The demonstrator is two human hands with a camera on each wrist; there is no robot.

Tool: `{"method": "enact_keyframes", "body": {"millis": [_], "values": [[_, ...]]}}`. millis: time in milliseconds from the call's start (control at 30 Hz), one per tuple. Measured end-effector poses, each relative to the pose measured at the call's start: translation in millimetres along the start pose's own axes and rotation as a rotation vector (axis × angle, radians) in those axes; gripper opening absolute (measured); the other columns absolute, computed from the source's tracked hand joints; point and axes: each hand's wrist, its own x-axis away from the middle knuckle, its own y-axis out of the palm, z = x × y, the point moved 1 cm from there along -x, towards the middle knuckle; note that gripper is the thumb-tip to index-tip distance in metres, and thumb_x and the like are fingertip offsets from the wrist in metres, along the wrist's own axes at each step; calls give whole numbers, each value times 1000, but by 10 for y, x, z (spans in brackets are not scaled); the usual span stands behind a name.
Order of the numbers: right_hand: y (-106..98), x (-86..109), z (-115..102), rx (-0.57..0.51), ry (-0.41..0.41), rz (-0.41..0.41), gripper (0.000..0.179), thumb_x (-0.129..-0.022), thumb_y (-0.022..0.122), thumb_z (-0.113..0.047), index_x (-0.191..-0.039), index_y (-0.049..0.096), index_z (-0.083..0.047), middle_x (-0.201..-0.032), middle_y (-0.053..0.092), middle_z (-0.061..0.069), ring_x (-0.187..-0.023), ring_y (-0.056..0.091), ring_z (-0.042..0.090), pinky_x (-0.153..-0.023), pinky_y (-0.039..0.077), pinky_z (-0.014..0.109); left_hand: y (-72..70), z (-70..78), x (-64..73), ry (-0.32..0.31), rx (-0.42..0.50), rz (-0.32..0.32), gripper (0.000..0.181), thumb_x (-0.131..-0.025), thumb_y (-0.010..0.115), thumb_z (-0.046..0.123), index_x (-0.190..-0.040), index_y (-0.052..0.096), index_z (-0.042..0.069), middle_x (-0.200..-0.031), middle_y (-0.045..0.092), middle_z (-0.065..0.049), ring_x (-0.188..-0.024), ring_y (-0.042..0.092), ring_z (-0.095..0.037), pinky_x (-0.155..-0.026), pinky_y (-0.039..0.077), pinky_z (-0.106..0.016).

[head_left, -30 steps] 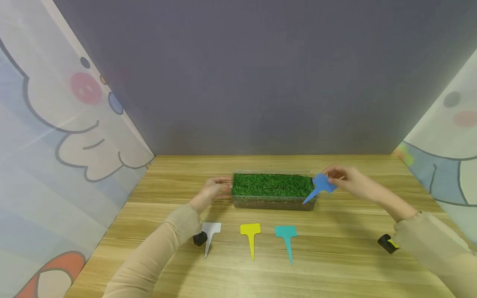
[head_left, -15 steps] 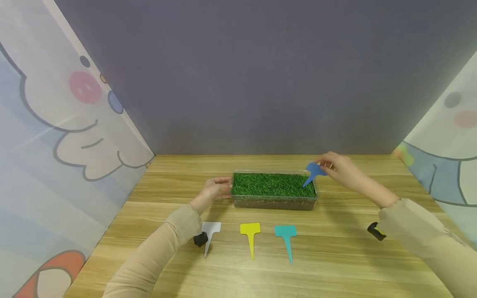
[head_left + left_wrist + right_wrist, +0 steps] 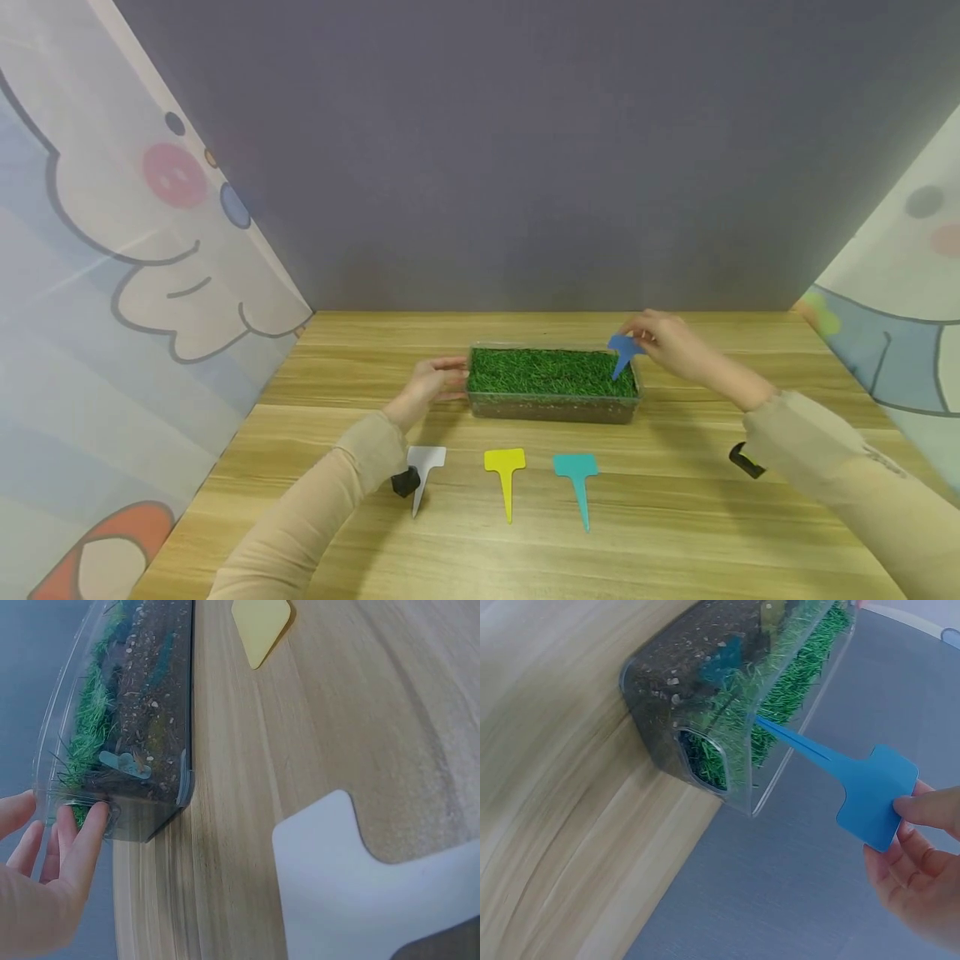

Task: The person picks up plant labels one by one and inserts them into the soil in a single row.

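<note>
A clear plastic planter box (image 3: pixel 555 408) filled with dark soil and topped by green grass (image 3: pixel 543 371) stands on the wooden table. My right hand (image 3: pixel 667 340) pinches a blue T-shaped plant label (image 3: pixel 877 796) by its broad head, between thumb and fingers. The label's pointed stem slants down over the box's right end, its tip at the grass just inside the rim. My left hand (image 3: pixel 56 877) touches the box's left end wall with straight fingertips, the thumb held apart from the fingers.
In front of the box lie a white plant label (image 3: pixel 425 471), a yellow plant label (image 3: pixel 506 475) and a teal plant label (image 3: pixel 577 479) on the table (image 3: pixel 480 558). A grey panel (image 3: pixel 555 167) rises behind, with printed cartoon sheets (image 3: pixel 112 208) at both sides.
My right hand has moved left with the blue label, from beside the box's right end to over the grass, and its stem now points more steeply down. My left hand has stayed put.
</note>
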Motion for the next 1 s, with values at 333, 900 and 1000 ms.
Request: {"method": "enact_keyframes", "body": {"millis": [333,900,1000], "values": [[76,-30,9,28,-16,-12,17,-79,54,11,-91,63,2,-78,58,13,-68,54,22,-58,50,33,-5,-25,-35,2,0,8,39,-82,58,0,-120,52,0,-124,49,-18,-106,52,-33,-79,54,-37],[185,-40,26,37,-17,-46,20,-78,55,11,-95,63,2,-85,60,12,-72,56,23,-62,53,33,-5,-25,-34,1,-2,19,37,-82,57,-1,-119,53,0,-123,50,-18,-106,52,-31,-81,53,-39],[199,-41,20,45,-35,-42,21,-77,56,11,-94,63,2,-87,61,14,-74,58,25,-64,54,36,-1,-22,-32,3,1,21,37,-83,55,-2,-119,53,0,-121,51,-19,-105,53,-31,-81,53,-39]]}}
